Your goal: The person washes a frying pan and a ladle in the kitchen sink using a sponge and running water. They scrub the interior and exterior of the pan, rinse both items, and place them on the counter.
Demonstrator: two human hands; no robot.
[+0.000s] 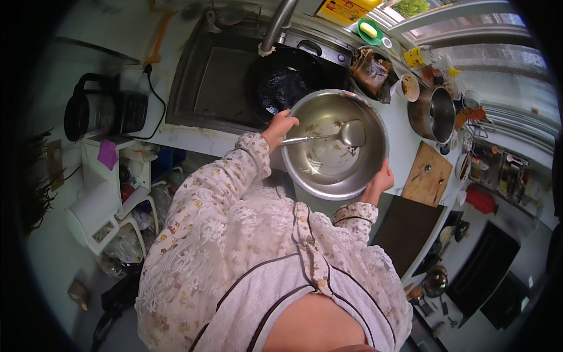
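Observation:
A round stainless steel basin (pixel 323 176) is held up in front of me, partly over the sink's near right corner. My left hand (pixel 280 127) grips its left rim, thumb on top. My right hand (pixel 381 181) holds the lower right rim, most fingers hidden beneath. Inside lies a metal wok spatula (pixel 352 133), its handle running out over the left rim by my left hand; whether the fingers also clasp the handle is unclear. Brownish food scraps and a little liquid sit on the basin's bottom. Behind it, a wet black wok (pixel 286 83) stands in the sink (pixel 220 83).
A faucet (pixel 279 26) reaches over the wok. Right of the sink are a bag-lined container (pixel 373 75), a steel pot (pixel 431 115) and a wooden cutting board (pixel 426 174) bearing spoons. A black-handled glass jug (pixel 103 108) and its cord stand left.

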